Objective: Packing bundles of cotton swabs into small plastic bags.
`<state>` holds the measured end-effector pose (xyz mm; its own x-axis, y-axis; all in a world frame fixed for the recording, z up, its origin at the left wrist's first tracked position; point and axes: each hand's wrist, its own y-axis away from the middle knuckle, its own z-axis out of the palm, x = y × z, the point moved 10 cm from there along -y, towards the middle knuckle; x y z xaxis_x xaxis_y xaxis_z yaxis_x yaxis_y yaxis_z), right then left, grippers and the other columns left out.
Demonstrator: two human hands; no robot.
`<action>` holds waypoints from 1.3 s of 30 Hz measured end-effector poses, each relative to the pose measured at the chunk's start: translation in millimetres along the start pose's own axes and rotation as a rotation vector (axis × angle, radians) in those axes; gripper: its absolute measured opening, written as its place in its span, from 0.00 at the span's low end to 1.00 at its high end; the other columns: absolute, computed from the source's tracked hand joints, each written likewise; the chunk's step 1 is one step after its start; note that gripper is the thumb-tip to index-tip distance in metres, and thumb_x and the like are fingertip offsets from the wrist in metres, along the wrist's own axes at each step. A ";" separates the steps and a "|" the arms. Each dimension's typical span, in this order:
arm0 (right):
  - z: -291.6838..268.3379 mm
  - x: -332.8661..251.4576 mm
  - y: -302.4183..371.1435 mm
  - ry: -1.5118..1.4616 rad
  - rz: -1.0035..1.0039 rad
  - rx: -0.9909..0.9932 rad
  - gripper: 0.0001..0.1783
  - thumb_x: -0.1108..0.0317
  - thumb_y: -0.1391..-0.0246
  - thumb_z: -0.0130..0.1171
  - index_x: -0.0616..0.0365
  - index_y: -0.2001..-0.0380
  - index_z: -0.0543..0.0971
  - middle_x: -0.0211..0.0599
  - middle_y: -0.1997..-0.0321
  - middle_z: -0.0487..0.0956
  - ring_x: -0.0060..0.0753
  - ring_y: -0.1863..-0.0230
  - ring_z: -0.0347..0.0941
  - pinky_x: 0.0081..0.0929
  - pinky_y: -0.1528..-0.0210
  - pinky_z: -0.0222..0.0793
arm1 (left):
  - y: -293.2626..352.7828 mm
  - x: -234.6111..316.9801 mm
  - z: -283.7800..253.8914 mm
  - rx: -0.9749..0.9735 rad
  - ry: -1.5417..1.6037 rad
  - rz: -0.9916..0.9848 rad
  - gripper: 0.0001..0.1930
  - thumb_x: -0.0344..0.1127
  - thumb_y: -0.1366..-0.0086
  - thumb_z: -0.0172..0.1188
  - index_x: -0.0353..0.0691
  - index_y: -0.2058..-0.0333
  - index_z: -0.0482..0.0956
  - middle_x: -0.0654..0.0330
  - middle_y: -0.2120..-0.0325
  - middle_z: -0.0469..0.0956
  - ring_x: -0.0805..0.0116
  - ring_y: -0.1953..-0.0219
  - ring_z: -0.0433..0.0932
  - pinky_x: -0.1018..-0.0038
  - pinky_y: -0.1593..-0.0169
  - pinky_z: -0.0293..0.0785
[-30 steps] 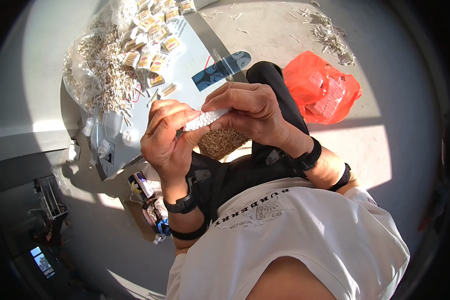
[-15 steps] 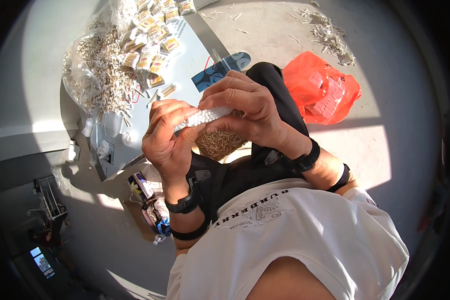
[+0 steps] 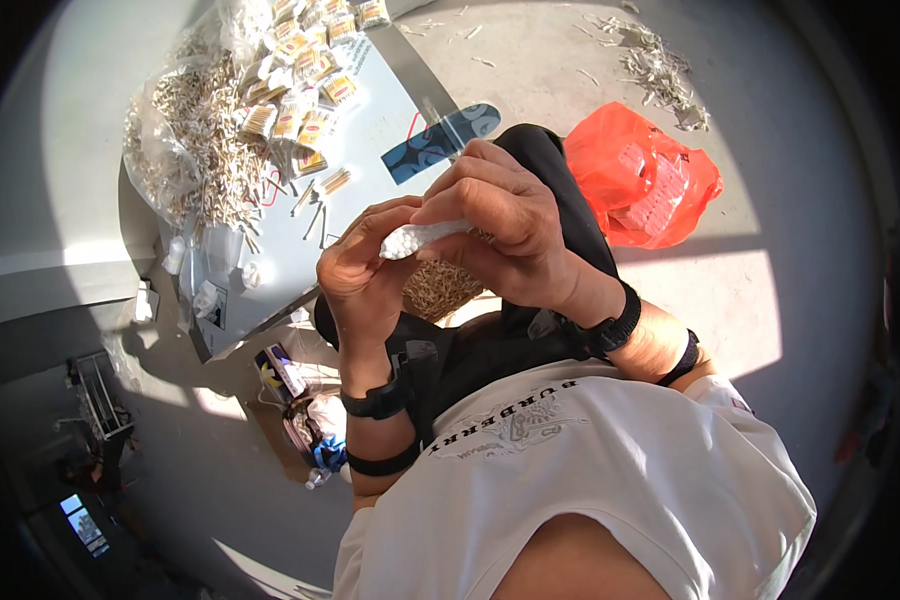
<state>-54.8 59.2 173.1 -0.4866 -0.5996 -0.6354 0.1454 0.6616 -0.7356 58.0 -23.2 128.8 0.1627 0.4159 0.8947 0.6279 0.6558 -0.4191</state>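
A bundle of cotton swabs [image 3: 408,240], its white tips packed together and facing me, is between my hands above my lap. What looks like clear plastic wraps it. My right hand [image 3: 510,225] is closed on its right part, thumb below and fingers above. At its left end my left hand [image 3: 365,262] is closed too, with bent fingers against the bundle; some fingertips are hidden behind it. On the grey table beyond lie a few loose swabs [image 3: 336,181], close to my left hand.
A large heap of loose swabs [image 3: 210,140] in clear plastic covers the table's left side, beside several small swab packs [image 3: 315,65]. Below my hands is a container of swabs [image 3: 440,290]. An orange-red plastic bag [image 3: 640,180] stands right of my leg. Scattered swabs [image 3: 660,75] lie on the floor.
My left hand has moved right, closer to my right hand, and its fingers have drawn in round the bundle's left end. The row of white tips looks shorter and more bunched.
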 end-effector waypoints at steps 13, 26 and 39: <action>8.6 -1.9 -5.6 -0.102 -0.018 0.027 0.16 0.64 0.60 0.72 0.55 0.65 0.81 0.30 0.64 0.80 0.33 0.64 0.68 0.29 0.58 0.61 | 3.0 11.7 -4.0 0.068 0.046 0.052 0.16 0.19 0.48 0.65 0.31 0.58 0.81 0.58 0.62 0.82 0.74 0.59 0.78 0.78 0.55 0.73; 8.1 -2.0 -8.7 -0.120 0.001 0.095 0.21 0.61 0.63 0.74 0.55 0.63 0.82 0.32 0.62 0.80 0.33 0.63 0.70 0.28 0.57 0.63 | 3.3 4.8 -11.0 0.100 -0.040 0.023 0.15 0.22 0.47 0.67 0.32 0.59 0.81 0.60 0.63 0.82 0.76 0.62 0.77 0.80 0.59 0.73; -2.2 9.5 -2.8 -0.156 0.070 0.041 0.19 0.62 0.62 0.73 0.59 0.65 0.83 0.34 0.64 0.80 0.33 0.63 0.70 0.27 0.58 0.65 | -5.6 9.2 -9.2 0.057 0.045 -0.045 0.17 0.21 0.53 0.69 0.30 0.62 0.82 0.51 0.61 0.82 0.64 0.56 0.80 0.73 0.53 0.77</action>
<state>-61.8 52.7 169.6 -0.3351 -0.6174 -0.7118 0.2107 0.6872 -0.6952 63.0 -28.9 140.8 0.1703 0.3570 0.9185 0.5909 0.7090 -0.3850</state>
